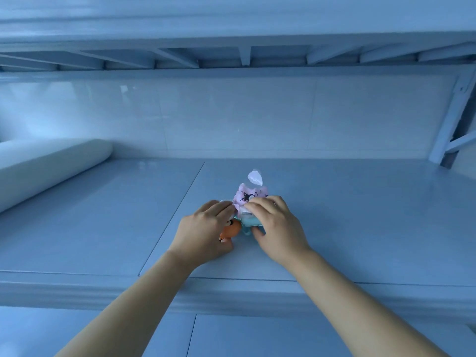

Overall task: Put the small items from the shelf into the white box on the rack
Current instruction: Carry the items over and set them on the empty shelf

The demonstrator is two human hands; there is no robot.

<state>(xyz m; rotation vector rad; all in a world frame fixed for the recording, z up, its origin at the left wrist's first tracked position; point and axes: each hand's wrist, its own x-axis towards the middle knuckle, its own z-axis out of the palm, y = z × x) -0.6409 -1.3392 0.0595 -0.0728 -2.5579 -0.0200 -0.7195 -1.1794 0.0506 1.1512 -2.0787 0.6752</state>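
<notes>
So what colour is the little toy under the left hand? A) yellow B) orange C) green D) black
B: an orange toy peeks out from under the left hand on the shelf, beside the pink packet that the right hand covers.

The shelf (334, 228) is smooth, faintly sheened painted board. Behind it, the wall tiles (231, 112) are glossy, catching reflections. On the shelf, the pink packet (248, 195) looks like crinkled plastic film; beside it, the orange toy (230, 231) is smooth, shiny plastic.
</notes>
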